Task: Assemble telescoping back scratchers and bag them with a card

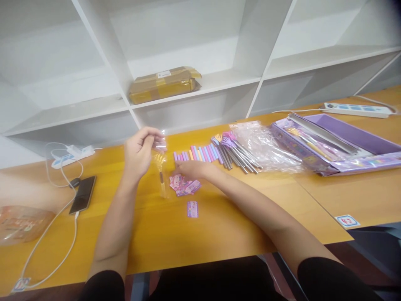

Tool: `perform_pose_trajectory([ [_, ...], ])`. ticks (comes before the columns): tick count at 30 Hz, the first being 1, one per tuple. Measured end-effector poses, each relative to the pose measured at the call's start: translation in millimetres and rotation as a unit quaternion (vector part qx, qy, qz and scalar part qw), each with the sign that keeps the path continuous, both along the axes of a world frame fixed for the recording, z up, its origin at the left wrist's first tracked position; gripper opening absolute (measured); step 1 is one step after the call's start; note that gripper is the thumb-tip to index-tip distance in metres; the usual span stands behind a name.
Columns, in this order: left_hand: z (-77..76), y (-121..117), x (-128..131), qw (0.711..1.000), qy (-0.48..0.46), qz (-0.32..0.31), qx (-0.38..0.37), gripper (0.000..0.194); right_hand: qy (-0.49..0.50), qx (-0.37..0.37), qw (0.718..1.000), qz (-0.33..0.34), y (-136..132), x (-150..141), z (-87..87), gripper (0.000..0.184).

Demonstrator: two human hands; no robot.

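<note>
The clear sleeve [161, 167] with a yellow scratcher inside hangs from the left hand [139, 152], pinched shut at the top, bottom end on the table [219, 225]. Right hand [192, 168] lies flat-ish just beside it, fingers touching the pastel sticks [197, 154], above the little cards [184, 185].

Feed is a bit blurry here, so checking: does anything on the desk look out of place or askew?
One small purple card lies alone on the desk, apart from the card pile by the right hand. The left hand holds a clear sleeve. Nothing looks spilled or damaged.

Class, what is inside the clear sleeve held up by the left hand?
A yellow claw-headed stick hangs inside the clear sleeve. The left hand covers the sleeve's top.
</note>
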State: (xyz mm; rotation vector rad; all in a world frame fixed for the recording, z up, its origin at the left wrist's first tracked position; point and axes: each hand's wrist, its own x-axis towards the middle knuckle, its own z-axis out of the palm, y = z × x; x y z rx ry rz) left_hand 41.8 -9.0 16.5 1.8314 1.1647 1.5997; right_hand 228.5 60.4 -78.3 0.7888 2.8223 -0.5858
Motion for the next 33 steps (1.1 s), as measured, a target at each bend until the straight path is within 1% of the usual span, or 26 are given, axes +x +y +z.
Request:
perform_pose_trajectory([
  [1, 0.6, -0.3, 0.0, 1.0, -0.003, 0.002, -0.007, 0.022, -0.001, -0.004, 1.0, 0.006, -2.2, 0.1, 1.1, 0.063],
  [4, 2.7, -1.3, 0.3, 1.0, -0.016, 0.005, -0.024, 0.022, 0.0, -0.015, 1.0, 0.013, -8.3, -1.6, 3.4, 0.054],
  [8, 3.6, -2.2, -0.2, 0.999, -0.012, 0.0, -0.032, 0.021, 0.0, -0.019, 1.0, 0.006, -11.5, -6.0, 2.5, 0.046],
  [9, 3.4, -2.1, -0.5, 0.999, -0.003, 0.001, -0.033, 0.02, -0.001, -0.018, 1.0, 0.003, -11.6, -6.8, 1.9, 0.047],
  [11, 3.1, -1.9, -1.4, 0.999, 0.016, 0.005, -0.032, 0.019, -0.002, -0.016, 1.0, 0.0, -11.5, -7.5, 1.1, 0.054],
  [14, 4.7, -2.2, -2.0, 0.998, 0.066, 0.012, -0.004, 0.023, -0.004, -0.018, 1.0, 0.006, -11.7, -7.3, 0.7, 0.061],
  [18, 9.4, -3.7, -0.8, 0.984, 0.145, 0.062, 0.079, 0.029, 0.0, -0.02, 1.0, 0.003, -11.1, -7.3, -0.1, 0.053],
  [20, 10.2, -3.6, -0.3, 0.983, 0.146, 0.075, 0.08, 0.029, 0.001, -0.021, 1.0, -0.004, -9.6, -7.6, -1.3, 0.045],
  [22, 9.7, -3.0, -0.1, 0.988, 0.126, 0.065, 0.062, 0.025, 0.003, -0.021, 1.0, -0.01, -7.8, -7.7, -2.7, 0.037],
  [23, 9.4, -2.7, 0.0, 0.991, 0.112, 0.055, 0.051, 0.022, 0.006, -0.022, 1.0, -0.013, -7.1, -7.6, -3.3, 0.037],
  [25, 9.2, -2.6, -0.2, 0.995, 0.086, 0.032, 0.032, 0.019, 0.013, -0.024, 0.999, -0.016, -6.4, -7.0, -4.2, 0.046],
  [27, 10.4, -3.6, -0.9, 0.996, 0.084, 0.02, 0.023, 0.018, 0.017, -0.028, 0.999, -0.018, -6.8, -6.0, -4.4, 0.056],
  [28, 11.5, -4.5, -1.6, 0.995, 0.093, 0.023, 0.025, 0.019, 0.017, -0.031, 0.999, -0.019, -7.2, -5.4, -4.4, 0.057],
  [31, 16.0, -8.3, -4.4, 0.99, 0.125, 0.04, 0.043, 0.023, 0.016, -0.036, 0.999, -0.025, -7.8, -4.4, -4.6, 0.053],
  [33, 18.8, -11.2, -6.6, 0.991, 0.124, 0.035, 0.041, 0.024, 0.016, -0.038, 0.999, -0.029, -7.0, -4.4, -5.3, 0.048],
])
